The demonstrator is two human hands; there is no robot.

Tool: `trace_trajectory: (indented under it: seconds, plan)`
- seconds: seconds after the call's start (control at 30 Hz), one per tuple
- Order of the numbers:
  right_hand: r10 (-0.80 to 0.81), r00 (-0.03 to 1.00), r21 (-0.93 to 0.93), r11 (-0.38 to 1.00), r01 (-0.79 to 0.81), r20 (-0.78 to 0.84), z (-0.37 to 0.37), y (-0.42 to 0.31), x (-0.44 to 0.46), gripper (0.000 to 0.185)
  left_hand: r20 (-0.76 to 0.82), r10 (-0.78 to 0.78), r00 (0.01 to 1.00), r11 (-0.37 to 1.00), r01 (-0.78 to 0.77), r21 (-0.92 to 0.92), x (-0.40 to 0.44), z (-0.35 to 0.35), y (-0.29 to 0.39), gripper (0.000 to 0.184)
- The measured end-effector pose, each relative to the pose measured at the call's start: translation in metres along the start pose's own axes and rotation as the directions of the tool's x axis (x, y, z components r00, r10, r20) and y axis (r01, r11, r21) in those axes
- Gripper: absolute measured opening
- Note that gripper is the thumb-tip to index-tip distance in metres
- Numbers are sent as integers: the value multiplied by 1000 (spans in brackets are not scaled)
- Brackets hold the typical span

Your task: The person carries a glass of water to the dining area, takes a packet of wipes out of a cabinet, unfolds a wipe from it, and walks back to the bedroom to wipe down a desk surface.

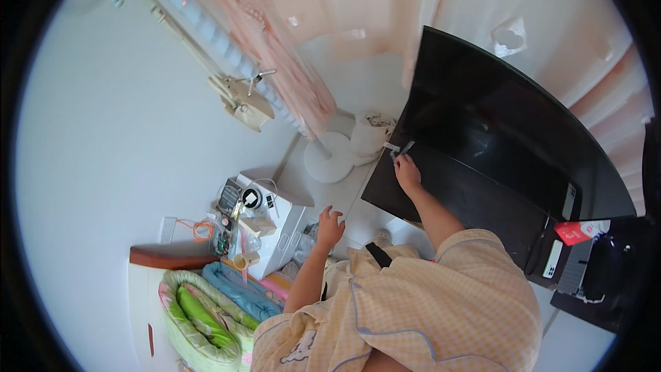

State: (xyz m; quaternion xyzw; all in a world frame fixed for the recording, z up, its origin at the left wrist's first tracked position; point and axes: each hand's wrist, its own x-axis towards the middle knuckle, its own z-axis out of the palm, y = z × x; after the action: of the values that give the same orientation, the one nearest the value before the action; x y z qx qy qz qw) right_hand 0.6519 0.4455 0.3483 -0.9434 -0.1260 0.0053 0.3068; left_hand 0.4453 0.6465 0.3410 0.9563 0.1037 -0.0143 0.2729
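Just inside the dark desk's [454, 182] left edge, near the monitor's [502, 114] lower corner, the right hand [408, 173] pinched a small grey item [407, 147] — while the left hand [331, 227], fingers loosely spread, hung over open floor [342, 196] between desk and white cabinet [292, 222].

The right hand [407, 173] has a small grey thing [407, 147]. The bench [441, 182] is very dark brown. The curved screen [509, 117] is black. The pajamas [454, 282] have yellow and white checks with blue-grey edges. The curtains [365, 0] are pale pink. One quilt [200, 317] is green with bits of pink, another quilt [237, 291] is blue. The cord [198, 231] is orange, the packet [575, 233] red and white.
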Motion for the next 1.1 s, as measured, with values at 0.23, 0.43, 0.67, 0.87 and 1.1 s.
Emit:
trace_trajectory:
  seconds: [0.23, 0.43, 0.67, 0.87, 1.1]
  plan:
    - [-432, 840, 305, 890, 339, 327, 29, -70, -54, 9, -256, -97, 962, 915, -16, -403, -13, -31, 21, 52]
    - [-691, 520, 608, 710, 356, 502, 41, -152, -88, 9, -48, -60, 997, 779, 17, -627, -25, -40, -14, 54]
    - [-502, 455, 598, 797, -86, 735, 103, -215, -132, 19, -43, -275, 960, 696, 168, -698, -73, -81, -83, 24]
    - [-512, 521, 611, 791, -23, 683, 186, -286, -180, 23, -82, -345, 935, 721, 208, -661, -126, -107, -182, 25]
    - [-468, 484, 444, 879, 173, 739, 237, -371, -212, 30, -30, -446, 895, 557, 251, -792, -165, -137, -268, 22]
